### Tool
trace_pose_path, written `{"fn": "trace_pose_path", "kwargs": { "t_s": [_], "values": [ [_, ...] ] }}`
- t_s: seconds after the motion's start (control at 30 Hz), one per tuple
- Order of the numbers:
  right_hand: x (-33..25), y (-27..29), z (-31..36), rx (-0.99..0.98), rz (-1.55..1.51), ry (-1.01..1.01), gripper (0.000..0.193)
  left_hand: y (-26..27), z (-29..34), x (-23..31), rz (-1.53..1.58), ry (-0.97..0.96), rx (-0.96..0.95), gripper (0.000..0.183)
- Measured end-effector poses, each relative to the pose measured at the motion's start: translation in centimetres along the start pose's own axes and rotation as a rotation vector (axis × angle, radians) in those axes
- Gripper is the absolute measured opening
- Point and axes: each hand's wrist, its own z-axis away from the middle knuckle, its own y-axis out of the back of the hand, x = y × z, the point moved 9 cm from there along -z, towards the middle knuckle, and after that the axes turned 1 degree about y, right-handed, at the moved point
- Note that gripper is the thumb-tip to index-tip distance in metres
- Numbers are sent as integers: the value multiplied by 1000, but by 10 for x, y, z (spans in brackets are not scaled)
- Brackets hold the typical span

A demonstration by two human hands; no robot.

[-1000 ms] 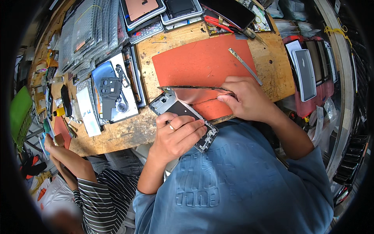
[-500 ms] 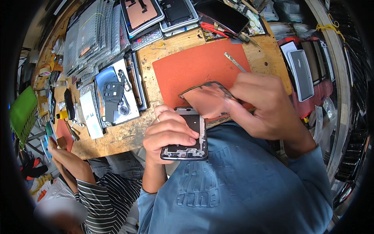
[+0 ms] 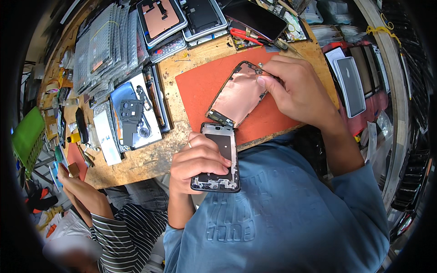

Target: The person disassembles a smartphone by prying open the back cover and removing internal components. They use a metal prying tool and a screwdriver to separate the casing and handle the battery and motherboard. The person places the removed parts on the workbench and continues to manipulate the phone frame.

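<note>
My left hand [image 3: 200, 159] grips a black phone frame [image 3: 226, 144], its fingers laid across the dark inner face. Bare metal parts show at the frame's lower end. Between the thumb and fingers of my right hand [image 3: 293, 86] is a phone screen panel [image 3: 239, 93] with a copper-coloured back. The panel slants over an orange work mat [image 3: 193, 84]. Its lower corner comes close to the top end of the frame; whether they touch I cannot tell.
Bubble-wrapped packets [image 3: 100, 50] are piled at the left. Phone parts [image 3: 132, 113] lie on a white board beside the mat. Red-handled pliers [image 3: 246, 35] and a dark phone [image 3: 257, 20] lie at the back. Another person's hand [image 3: 68, 177] is at the lower left.
The panel has swung upward and turned more of its copper side into view, moving with my right hand away from the frame. My left hand and the frame have shifted slightly down.
</note>
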Motion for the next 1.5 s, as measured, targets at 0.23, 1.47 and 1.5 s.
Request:
{"fn": "trace_pose_path", "kwargs": {
  "t_s": [0.23, 1.47, 1.5],
  "values": [
    [6, 2, -2, -63, -38, -92, 12, 7, -2, -4, 31, 32, 34, 18],
    [53, -100, 35, -70, -799, -385, 10, -17, 7, -81, -304, 511, 306, 136],
    [55, -103, 38, -89, -799, -388, 10, -16, 9, -82, -294, 495, 319, 136]
  ]
}}
